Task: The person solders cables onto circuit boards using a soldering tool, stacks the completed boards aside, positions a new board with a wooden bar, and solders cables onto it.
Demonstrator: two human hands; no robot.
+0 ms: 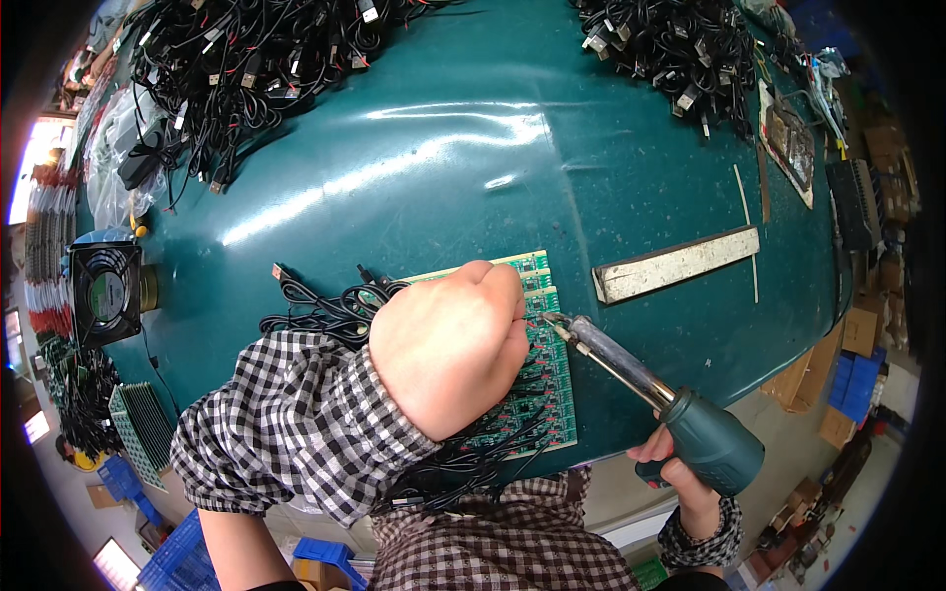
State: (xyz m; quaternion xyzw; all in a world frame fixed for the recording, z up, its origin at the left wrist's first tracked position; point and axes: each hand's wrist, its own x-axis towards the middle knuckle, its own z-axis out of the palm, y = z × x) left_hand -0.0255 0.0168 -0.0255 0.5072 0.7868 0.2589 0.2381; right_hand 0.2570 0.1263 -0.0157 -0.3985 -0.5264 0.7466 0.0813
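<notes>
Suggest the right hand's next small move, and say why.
Probably steady the iron with the right hand: its tip sits over the green boards, close beside the left hand, and whether it touches the boards is unclear.

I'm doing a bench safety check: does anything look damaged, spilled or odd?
The flat, pale-edged panel toward the upper right has dark brown blotches, perhaps stains or scorching. The green table covering also looks creased. I see no clear spill.

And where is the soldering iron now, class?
In the head view, the iron is right of centre, in the right hand, its tip at the green boards.
</notes>
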